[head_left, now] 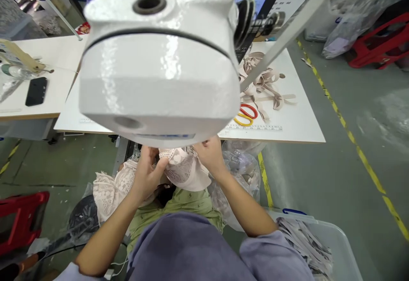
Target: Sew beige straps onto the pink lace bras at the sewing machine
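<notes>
A pale pink lace bra (188, 172) hangs between my hands, below the front of a white sewing machine (159, 85). My left hand (149, 174) grips its left edge, with the thumb stretched along the lace. My right hand (211, 157) has its fingers curled on the upper right edge of the cup. The machine head hides the top of the bra and some fingertips. More cream lace bra fabric (115, 185) lies on my left, beside my left forearm and lap.
Red-and-yellow-handled scissors (246, 114) and beige straps (266, 80) lie on the white tabletop (300, 119), near a printed ruler scale. A black phone (36, 91) rests on the left table. A plastic bin (338, 242) holds grey strips at lower right. Red stools stand on both sides.
</notes>
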{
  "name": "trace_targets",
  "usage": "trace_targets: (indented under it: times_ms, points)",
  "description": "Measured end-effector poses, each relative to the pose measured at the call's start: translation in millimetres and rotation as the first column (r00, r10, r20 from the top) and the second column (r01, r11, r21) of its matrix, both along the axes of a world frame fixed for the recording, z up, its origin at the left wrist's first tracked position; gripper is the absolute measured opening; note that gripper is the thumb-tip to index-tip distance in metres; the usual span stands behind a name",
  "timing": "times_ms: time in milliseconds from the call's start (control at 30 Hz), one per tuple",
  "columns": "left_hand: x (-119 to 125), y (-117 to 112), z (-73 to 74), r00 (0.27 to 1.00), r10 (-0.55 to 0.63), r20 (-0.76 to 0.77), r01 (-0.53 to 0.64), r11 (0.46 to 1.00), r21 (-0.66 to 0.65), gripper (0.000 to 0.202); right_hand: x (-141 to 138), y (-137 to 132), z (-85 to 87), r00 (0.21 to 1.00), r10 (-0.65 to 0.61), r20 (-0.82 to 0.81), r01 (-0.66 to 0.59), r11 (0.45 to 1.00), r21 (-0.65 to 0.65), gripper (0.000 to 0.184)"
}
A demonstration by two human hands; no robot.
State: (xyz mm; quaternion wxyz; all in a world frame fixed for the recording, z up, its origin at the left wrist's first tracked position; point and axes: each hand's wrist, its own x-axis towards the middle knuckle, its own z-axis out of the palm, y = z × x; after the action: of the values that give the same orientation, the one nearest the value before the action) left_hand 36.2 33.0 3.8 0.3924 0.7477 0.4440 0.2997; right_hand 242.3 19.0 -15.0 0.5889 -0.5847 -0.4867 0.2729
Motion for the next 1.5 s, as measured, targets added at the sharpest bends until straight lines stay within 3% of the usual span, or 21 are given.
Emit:
trace_targets:
  times_ms: [100,200,400,533,900,1067,1167,1267,1333,1367,1467,1500]
  points:
    - [-0.9,5.6,-5.5,0.990,-0.049,0.133,0.075,0.978,-0.197,0.048,-7.6,-16.3,-6.3,0.998,0.005,-0.068,-0.004,1.000,0.026,0.021]
    - [-0.9,4.4,-1.0,0.998,-0.022,0.066,0.037,0.972,-0.233,0.049,-14.1,-27.0,-6.0,1.000,0.029,-0.011,-0.029,0.999,0.033,0.022]
    - [4.1,-3.0,22.5,0.969,0.056,-0.240,-0.089,0.987,-0.131,0.049,-19.8,-31.6,-0.4,0.997,0.022,0.073,-0.027,0.997,0.068,0.023]
    - [7.7,-6.0,27.7,0.930,0.100,-0.353,-0.115,0.993,-0.022,0.051,-21.0,-32.6,-4.2,0.998,0.032,0.054,-0.037,0.996,0.086,0.025]
    - [9.8,-9.3,24.1,0.861,0.174,-0.477,-0.136,0.984,0.114,0.062,-18.0,-39.3,-12.9,0.996,0.063,0.070,-0.068,0.996,0.063,0.032]
    - [11.7,-10.5,26.9,0.862,0.179,-0.475,-0.138,0.983,0.122,0.065,-7.5,-42.8,-29.2,0.976,0.085,0.200,-0.101,0.992,0.072,0.049]
    - [7.4,-5.9,30.2,0.878,0.151,-0.453,-0.142,0.988,0.055,0.064,3.3,-47.3,-37.9,0.947,0.131,0.295,-0.147,0.989,0.033,0.046]
    - [-1.9,-0.5,30.3,0.932,0.095,-0.349,-0.156,0.976,-0.150,0.057,4.8,-59.6,-36.4,0.927,0.180,0.329,-0.190,0.982,-0.002,0.037]
    - [-7.0,-3.2,27.7,0.984,0.004,-0.176,-0.073,0.919,-0.386,0.046,-5.0,-74.8,-30.5,0.893,0.305,0.332,-0.312,0.949,-0.033,0.042]
    - [-8.4,-7.5,26.1,0.995,-0.056,-0.078,0.011,0.872,-0.489,0.040,-13.0,-84.5,-27.7,0.846,0.414,0.336,-0.421,0.905,-0.057,0.043]
    - [-10.4,-25.2,22.6,0.966,-0.220,0.136,0.255,0.724,-0.641,0.040,-39.0,-115.0,-30.5,0.557,0.738,0.380,-0.750,0.644,-0.150,0.040]
    - [-12.7,-28.3,22.1,0.957,-0.224,0.186,0.291,0.693,-0.659,0.044,-44.3,-122.6,-36.1,0.499,0.773,0.391,-0.782,0.596,-0.180,0.037]
